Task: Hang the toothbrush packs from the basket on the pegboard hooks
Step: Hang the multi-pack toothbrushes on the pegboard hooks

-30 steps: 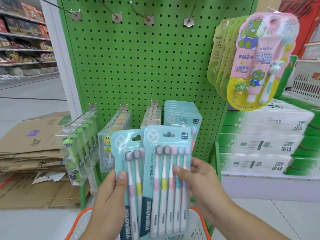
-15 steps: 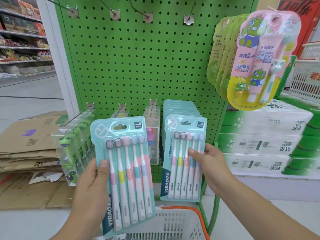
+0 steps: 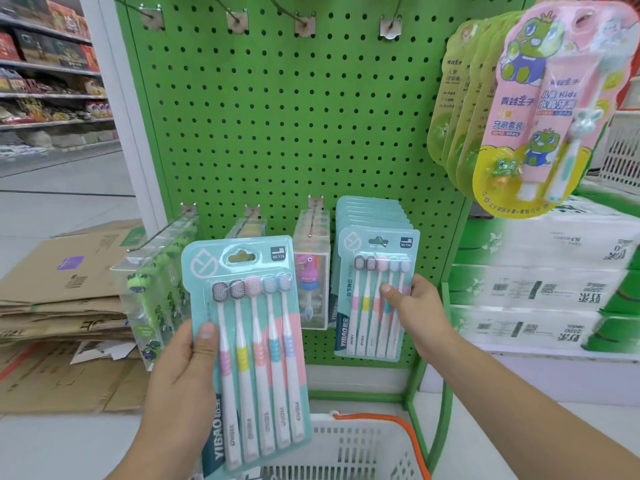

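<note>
My left hand [image 3: 180,379] grips a teal toothbrush pack [image 3: 252,344] with several brushes, held upright in front of the green pegboard [image 3: 294,126]. My right hand [image 3: 412,306] holds a second teal pack [image 3: 372,296] at the rightmost lower hook [image 3: 381,241]; the hook's tip shows through the pack's hang hole. Behind it hang several matching packs [image 3: 370,209]. The white basket [image 3: 349,445] with an orange handle sits below at the bottom edge.
Clear boxed children's brushes [image 3: 152,292] fill the lower left hooks. Bare hooks [image 3: 304,22] line the top row. Kids' toothpaste sets [image 3: 543,105] hang at the upper right. Flattened cardboard [image 3: 59,299] lies left; stacked tissue packs [image 3: 543,285] stand right.
My hands separated the two packs. My right hand carried one pack up and right onto the rightmost lower hook; my left hand shifted its pack slightly left.
</note>
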